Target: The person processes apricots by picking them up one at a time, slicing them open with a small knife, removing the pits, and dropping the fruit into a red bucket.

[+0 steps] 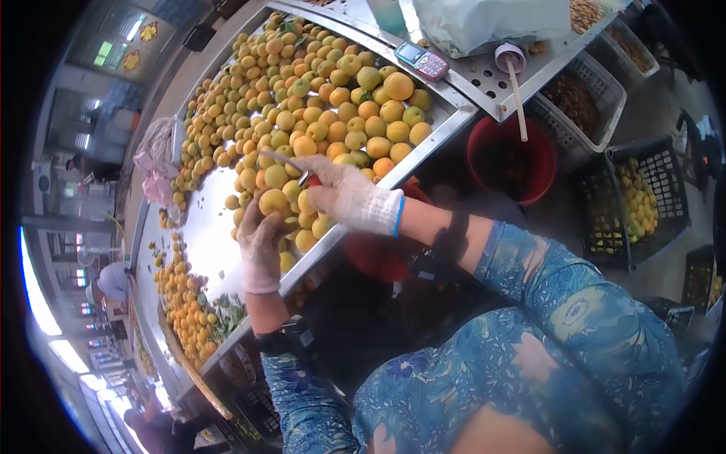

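My left hand [261, 246], in a pale, soiled work glove, is closed around a yellow apricot [274, 201] over the metal sorting table's near edge. My right hand [346, 195], also gloved, grips a small knife [281, 157] with a red handle, its blade pointing left above the fruit. Both hands are close together. Around them lies a large pile of yellow, orange and greenish apricots [314, 113] on the metal table [214, 219]. Part of the knife handle is hidden by my fingers.
A mobile phone [422, 60] rests on the table's rim, near a purple cup [510, 57] with a stick. Below are a red bucket [546, 189], a white crate [611, 125] and a black crate [669, 170] of fruit. Other people [113, 280] are at the left.
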`<act>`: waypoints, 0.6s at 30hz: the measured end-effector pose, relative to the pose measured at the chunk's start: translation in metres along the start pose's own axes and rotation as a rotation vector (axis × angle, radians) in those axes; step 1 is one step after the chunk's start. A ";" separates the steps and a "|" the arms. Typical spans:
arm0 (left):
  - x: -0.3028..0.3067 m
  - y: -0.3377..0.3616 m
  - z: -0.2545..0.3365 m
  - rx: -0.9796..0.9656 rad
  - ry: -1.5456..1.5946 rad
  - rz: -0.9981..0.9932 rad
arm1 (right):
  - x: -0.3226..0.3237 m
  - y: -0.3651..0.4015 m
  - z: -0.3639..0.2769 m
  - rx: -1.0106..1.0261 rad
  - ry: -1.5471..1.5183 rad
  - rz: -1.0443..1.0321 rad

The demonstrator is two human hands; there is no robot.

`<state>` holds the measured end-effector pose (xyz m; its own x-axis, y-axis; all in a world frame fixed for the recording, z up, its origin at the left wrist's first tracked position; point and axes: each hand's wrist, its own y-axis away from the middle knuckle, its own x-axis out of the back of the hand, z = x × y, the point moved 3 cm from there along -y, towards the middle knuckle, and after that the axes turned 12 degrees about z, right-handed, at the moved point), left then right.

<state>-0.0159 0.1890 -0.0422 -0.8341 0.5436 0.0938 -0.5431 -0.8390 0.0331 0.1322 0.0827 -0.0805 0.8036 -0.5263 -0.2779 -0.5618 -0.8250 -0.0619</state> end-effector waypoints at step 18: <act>-0.041 -0.020 -0.045 -0.073 0.050 0.122 | -0.005 -0.004 -0.007 0.083 0.422 0.041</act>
<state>0.0248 0.1846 -0.0911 -0.8972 0.4395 0.0427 -0.4413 -0.8961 -0.0477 0.1316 0.0877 -0.0725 0.7806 -0.6106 0.1336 -0.5950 -0.7914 -0.1405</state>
